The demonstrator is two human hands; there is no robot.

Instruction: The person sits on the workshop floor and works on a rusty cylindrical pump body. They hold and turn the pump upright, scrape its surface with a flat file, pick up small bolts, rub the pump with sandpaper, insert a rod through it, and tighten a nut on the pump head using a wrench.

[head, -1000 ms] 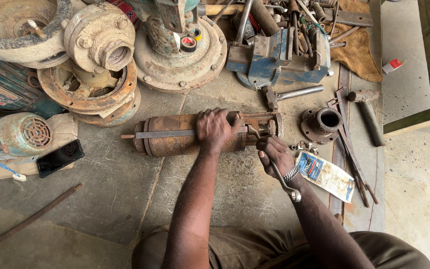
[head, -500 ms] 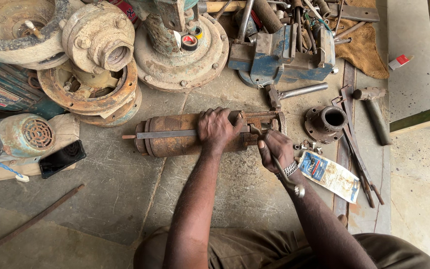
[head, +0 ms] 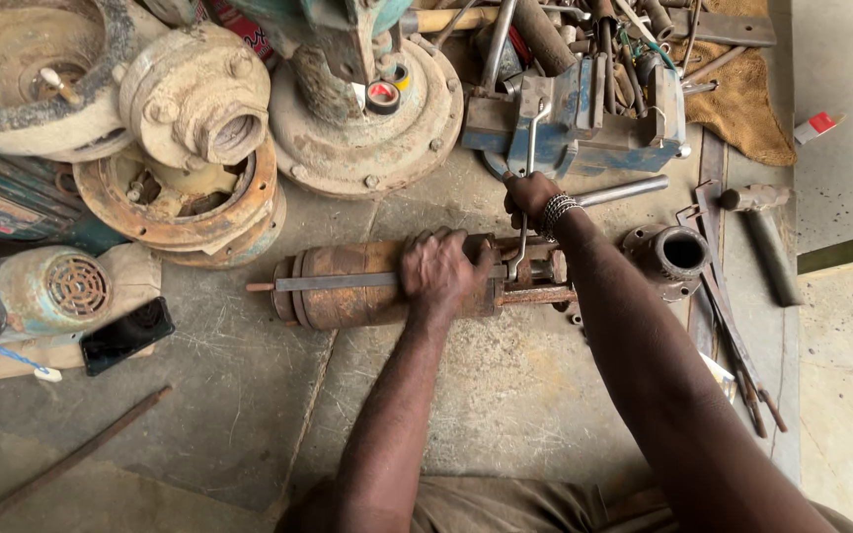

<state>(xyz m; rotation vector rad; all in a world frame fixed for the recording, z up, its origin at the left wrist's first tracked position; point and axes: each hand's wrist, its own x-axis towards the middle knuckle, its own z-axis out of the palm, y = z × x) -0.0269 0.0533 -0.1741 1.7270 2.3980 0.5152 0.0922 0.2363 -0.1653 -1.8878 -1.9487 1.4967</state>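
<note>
1. At mid-floor, lying sideways on the concrete: rusty brown cylindrical metal pump body (head: 348, 286).
2. Left hand (head: 438, 270) pressed flat over its top, fingers spread.
3. Right hand (head: 530, 197) clamped around slim steel wrench (head: 519, 247), just before blue bench vise (head: 584, 128).

1. I see the left hand (head: 438, 271) pressed flat on a rusty cylindrical pump body (head: 348, 286) lying on its side on the concrete floor (head: 505, 395).
2. The right hand (head: 530, 197) grips a spanner (head: 520, 242) whose lower end sits at the cylinder's right end.
3. A blue vise (head: 584, 123) sits just beyond the right hand.
</note>
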